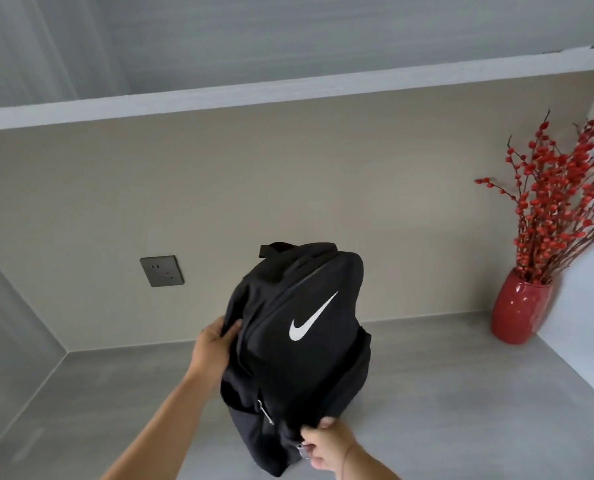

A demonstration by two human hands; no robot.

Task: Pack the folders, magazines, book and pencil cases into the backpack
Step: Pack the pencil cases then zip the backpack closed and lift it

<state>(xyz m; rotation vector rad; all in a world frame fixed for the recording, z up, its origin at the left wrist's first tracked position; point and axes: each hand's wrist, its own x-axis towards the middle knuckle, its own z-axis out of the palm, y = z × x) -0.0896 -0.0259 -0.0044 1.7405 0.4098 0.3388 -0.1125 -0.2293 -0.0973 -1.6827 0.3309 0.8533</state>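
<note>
Head view: black backpack [299, 355] stands upright on the grey desk surface [444, 393], roughly centre frame, leaning slightly; white swoosh logo [311, 318] faces the camera; top carry handle [271, 249] visible at the far upper edge; main zip line runs closed along the upper front as far as visible; 1 metal zip pull [265, 412] hangs at the lower left of the bag.

Left hand [214, 344] grips the bag's left side about halfway up; thumb pressed onto the fabric, remaining fingers wrapped around behind the side panel and mostly hidden.

Right hand [326, 445] sits at the bag's lower front edge; fingers curled together, thumb and forefinger pinching a small metal zip pull [302, 451]; remaining fingers bunch against the black fabric.

Folders, magazines, book, pencil cases: not seen on the desk; bag contents cannot be told.

Surroundings: red vase [520, 311] with red berry branches [562, 202] at the right rear corner, well apart from the bag; dark wall socket [162, 271] on the beige back wall, left of the bag; white shelf [288, 88] overhead.
</note>
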